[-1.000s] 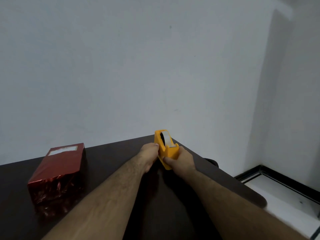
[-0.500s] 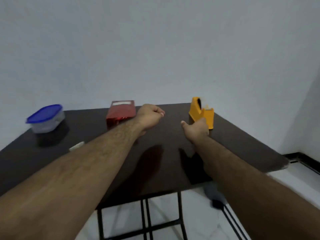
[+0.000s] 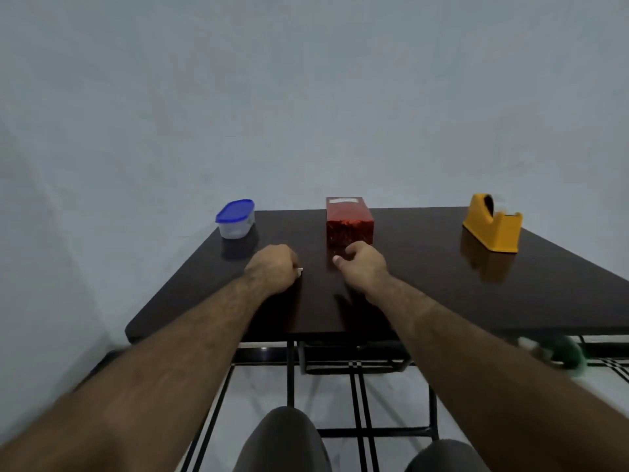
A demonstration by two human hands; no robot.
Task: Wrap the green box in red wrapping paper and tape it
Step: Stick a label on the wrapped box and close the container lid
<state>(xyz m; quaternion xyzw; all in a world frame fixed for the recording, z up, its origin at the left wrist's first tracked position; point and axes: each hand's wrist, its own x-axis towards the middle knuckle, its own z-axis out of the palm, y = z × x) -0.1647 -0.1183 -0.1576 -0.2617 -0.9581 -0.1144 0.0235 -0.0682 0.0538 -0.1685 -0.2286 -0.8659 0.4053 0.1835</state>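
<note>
Nearest the viewer, the left hand (image 3: 273, 271) is being held loosely curled over the dark glossy worktop (image 3: 425, 294) with a small white scrap, perhaps tape, showing at its fingertips, while the right hand (image 3: 361, 264) is being held half-curled on nothing, just in front of the box. Behind them, the upright box wrapped in shiny red paper (image 3: 349, 222) is being left standing mid-worktop, a pale strip on top suggesting taping is largely done. Farthest back, a blue-lidded clear plastic tub (image 3: 235, 218) and an orange tape dispenser (image 3: 492, 227) are being left well apart at either side.

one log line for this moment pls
left hand: fisted, on dark table | right hand: curled, empty | red-wrapped box: upright, untouched | orange tape dispenser: far right | stage: wrapping looks done
</note>
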